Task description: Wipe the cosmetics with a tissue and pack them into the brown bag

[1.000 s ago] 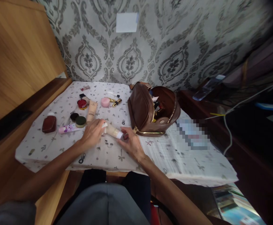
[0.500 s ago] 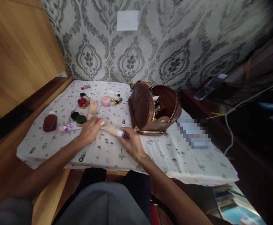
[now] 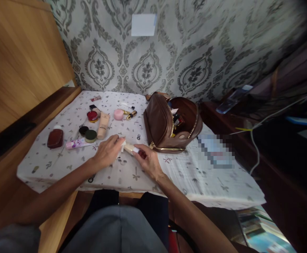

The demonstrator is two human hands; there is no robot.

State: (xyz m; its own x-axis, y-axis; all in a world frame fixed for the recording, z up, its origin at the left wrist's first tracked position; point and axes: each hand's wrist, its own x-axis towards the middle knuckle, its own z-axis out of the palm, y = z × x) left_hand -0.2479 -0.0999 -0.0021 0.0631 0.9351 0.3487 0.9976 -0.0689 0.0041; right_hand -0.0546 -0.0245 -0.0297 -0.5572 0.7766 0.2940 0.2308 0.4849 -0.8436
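A beige cosmetic tube [image 3: 128,147] with a whitish end lies between my two hands, above the patterned cloth. My right hand [image 3: 148,161] grips it by the whitish end. Closed around a white tissue [image 3: 122,146], my left hand [image 3: 108,151] presses it to the tube's other end. Left of that hand are a purple-and-white tube [image 3: 76,143], a dark green-lidded jar [image 3: 90,136] and a standing beige tube [image 3: 103,125]. An open brown leather bag [image 3: 158,123] with small items inside stands beyond my right hand.
A red tin [image 3: 92,116], a pink jar [image 3: 118,114], a gold lipstick [image 3: 131,115] and a brown bottle [image 3: 55,138] stand or lie on the cloth-covered table [image 3: 208,186]. A blurred-out flat object [image 3: 216,151] is at right. A wooden panel [image 3: 24,49] borders the left.
My left hand has slid right along the tube with the tissue, closer to my right hand, covering more of the tube. My right hand has kept its grip nearly in place.
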